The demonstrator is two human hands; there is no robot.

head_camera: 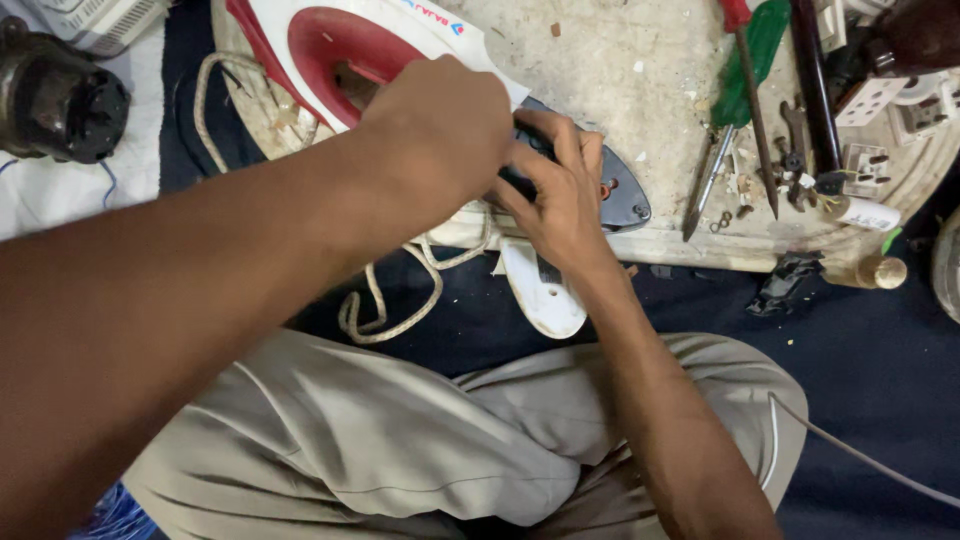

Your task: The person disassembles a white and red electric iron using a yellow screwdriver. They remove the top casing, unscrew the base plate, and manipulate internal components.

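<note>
White and red plastic of an electric iron (350,45), lying directly under both hands. Left hand (440,125) curled in a loose fist over the iron's rear half, knuckles up, pressed onto the body; whether anything sits inside the closed fingers, impossible to tell. Right hand (560,195) just beside it toward the iron's tip, fingers bent and pinching at a small black part on the dark soleplate (625,195), half closed.

Beyond the iron's edge nearest the lap, a loose white plastic cover (545,290) hanging off the bench, and a braided cream cord (385,300) looping down from the iron's rear. Under the iron, a scuffed, chipped pale slab (620,70) dusted with crumbs and debris. Right of the iron's tip, a green-handled screwdriver (745,70), a red-handled one (750,110) crossing it, small pliers (795,135), washers, then white sockets (905,115) further out. Left of the iron, a dark motor housing (60,95) on white cloth. Below the slab, dark blue fabric and grey trousers (400,440).

Long axis of the iron running diagonally, rear at upper left, pointed nose toward lower right.
</note>
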